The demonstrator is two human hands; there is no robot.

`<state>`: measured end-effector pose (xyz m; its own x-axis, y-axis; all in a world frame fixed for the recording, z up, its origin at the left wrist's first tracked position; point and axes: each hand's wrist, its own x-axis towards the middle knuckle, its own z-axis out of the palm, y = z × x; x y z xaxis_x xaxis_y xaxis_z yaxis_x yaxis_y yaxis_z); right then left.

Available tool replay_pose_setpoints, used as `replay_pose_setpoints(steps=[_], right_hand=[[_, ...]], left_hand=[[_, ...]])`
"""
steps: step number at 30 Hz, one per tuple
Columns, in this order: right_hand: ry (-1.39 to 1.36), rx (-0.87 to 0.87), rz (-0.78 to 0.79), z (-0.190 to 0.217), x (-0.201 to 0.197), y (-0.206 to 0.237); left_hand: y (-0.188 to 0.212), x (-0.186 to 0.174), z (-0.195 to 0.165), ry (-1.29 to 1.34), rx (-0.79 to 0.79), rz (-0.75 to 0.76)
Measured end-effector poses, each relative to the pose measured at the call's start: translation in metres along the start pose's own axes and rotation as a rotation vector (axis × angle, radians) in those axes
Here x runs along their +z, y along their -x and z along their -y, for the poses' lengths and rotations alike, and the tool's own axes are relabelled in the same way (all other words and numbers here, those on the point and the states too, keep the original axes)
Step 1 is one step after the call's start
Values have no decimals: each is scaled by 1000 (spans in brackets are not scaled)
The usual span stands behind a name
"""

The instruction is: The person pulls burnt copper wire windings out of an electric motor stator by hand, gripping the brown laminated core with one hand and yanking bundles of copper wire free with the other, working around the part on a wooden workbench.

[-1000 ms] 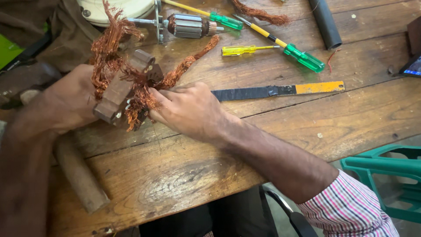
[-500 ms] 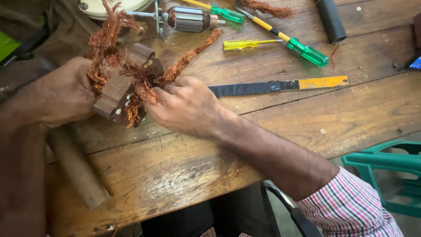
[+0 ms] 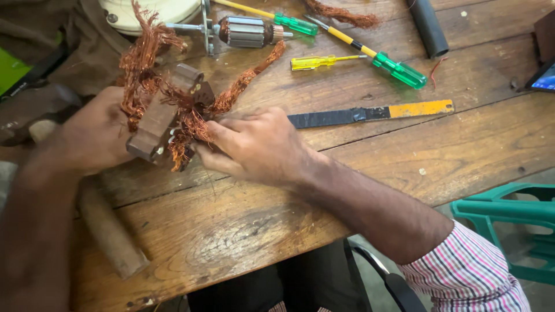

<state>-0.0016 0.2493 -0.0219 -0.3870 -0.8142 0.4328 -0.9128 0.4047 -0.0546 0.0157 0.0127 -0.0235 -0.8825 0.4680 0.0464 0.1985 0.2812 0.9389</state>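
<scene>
While our left hand (image 3: 95, 136) clamps the motor core (image 3: 165, 118) near the bench's (image 3: 243, 242) left edge, our right hand (image 3: 260, 144) pinches its copper wire (image 3: 188, 124); core's long axis tilts up-right.

Bench clutter, placed off the right hand (image 3: 260, 147):
- flat blade tool (image 3: 370, 113), dark with orange end, just beyond the knuckles, lying across the wooden table (image 3: 243, 237)
- small yellow screwdriver (image 3: 321, 61) further out past it
- long yellow-shaft screwdriver with green handle (image 3: 381, 58) beside that, angled
- second green-handled screwdriver (image 3: 283, 20) near the far edge
- motor armature (image 3: 243, 30) on its shaft, far side, up-left of the hand
- loose copper wire clump (image 3: 344, 14) at the far edge
- black tube (image 3: 429, 26) far right
- wooden handle (image 3: 110, 231) near side, left of the hand
- green plastic chair (image 3: 509, 225) off the table, right of the forearm
</scene>
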Motion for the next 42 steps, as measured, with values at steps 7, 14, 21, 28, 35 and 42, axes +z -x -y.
replay_pose_setpoints(steps=[7, 14, 21, 28, 35, 42], right_hand=[[-245, 117, 129, 3, 2, -1], [-318, 208, 245, -4, 12, 4], [-409, 256, 137, -9, 22, 8], [-347, 210, 48, -12, 26, 7], [-108, 245, 352, -12, 23, -1], [208, -75, 99, -13, 19, 0]], left_hand=[[0, 3, 5, -66, -149, -93], [0, 7, 8, 121, -148, -118], [-2, -6, 8, 8, -179, 87], [0, -5, 13, 29, -159, 63], [-1, -5, 15, 203, -233, 40], [0, -1, 9, 310, -312, 11]])
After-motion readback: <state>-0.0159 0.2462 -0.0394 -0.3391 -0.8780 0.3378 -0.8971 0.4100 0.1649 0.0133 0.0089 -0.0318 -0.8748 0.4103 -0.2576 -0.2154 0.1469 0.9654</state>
